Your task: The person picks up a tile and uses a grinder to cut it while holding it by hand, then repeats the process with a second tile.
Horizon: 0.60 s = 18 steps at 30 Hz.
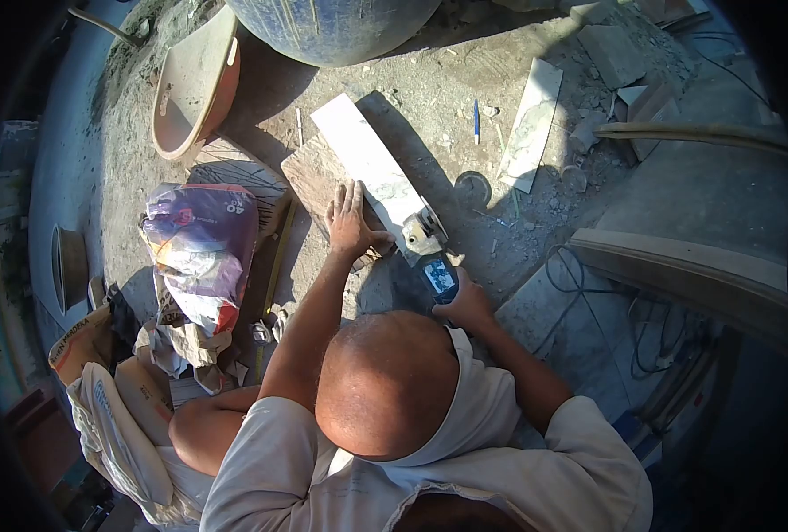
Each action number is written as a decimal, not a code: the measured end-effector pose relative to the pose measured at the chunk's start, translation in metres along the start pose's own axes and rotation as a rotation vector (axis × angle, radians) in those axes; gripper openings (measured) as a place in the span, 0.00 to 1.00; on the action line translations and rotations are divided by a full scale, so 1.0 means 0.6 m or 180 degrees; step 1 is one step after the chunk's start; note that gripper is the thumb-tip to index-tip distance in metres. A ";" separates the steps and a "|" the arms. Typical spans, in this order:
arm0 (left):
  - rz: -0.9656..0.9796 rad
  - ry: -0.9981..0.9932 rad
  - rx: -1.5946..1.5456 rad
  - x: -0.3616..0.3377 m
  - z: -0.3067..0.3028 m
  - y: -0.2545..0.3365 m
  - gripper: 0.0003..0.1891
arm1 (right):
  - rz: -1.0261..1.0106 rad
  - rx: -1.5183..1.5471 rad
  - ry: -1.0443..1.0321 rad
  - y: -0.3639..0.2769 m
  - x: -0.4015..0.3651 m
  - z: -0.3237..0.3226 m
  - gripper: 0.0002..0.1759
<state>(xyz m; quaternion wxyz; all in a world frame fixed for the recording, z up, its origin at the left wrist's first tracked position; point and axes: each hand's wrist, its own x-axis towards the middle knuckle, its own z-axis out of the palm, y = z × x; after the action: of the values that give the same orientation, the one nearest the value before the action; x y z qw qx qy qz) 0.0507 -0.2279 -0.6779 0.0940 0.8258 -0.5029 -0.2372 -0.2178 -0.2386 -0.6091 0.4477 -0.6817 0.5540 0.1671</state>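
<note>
Hard sunlight falls across a dusty concrete floor [412, 89] and throws sharp, dark shadows. A big blue drum [332, 27] stands at the far edge. Left of the drum, an orange-rimmed basin [195, 84] leans tilted, caked with grey. Right of the drum lie a pale slab offcut [531, 124], a blue pen [476, 120] and broken stone pieces [611, 53]. Nearer than the drum and to its left, a purple-and-white plastic bag [201, 253] slumps beside stacked sacks [115, 417]. Nearer and to its right, a curved ledge [678, 266] runs past loose cables [580, 284].
</note>
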 end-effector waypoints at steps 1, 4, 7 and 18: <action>-0.0004 -0.0006 0.0005 0.000 -0.001 0.001 0.73 | -0.0036 0.0038 0.0027 0.003 -0.003 0.000 0.54; -0.0022 -0.0031 -0.0003 -0.001 -0.005 0.004 0.72 | -0.0047 0.0109 0.0044 0.010 -0.013 -0.002 0.53; -0.0040 -0.0044 0.0001 -0.001 -0.007 0.005 0.72 | -0.0056 0.0149 0.0007 0.013 -0.026 -0.008 0.51; -0.0002 0.0341 -0.0390 -0.058 0.025 0.008 0.46 | 0.0178 0.0401 0.0312 0.073 -0.107 -0.010 0.50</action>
<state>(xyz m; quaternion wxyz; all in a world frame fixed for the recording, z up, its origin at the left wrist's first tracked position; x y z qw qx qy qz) 0.0262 -0.1984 -0.6788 0.1711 0.8302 -0.4814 -0.2231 -0.2803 -0.2038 -0.5778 0.4572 -0.6438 0.6035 0.1109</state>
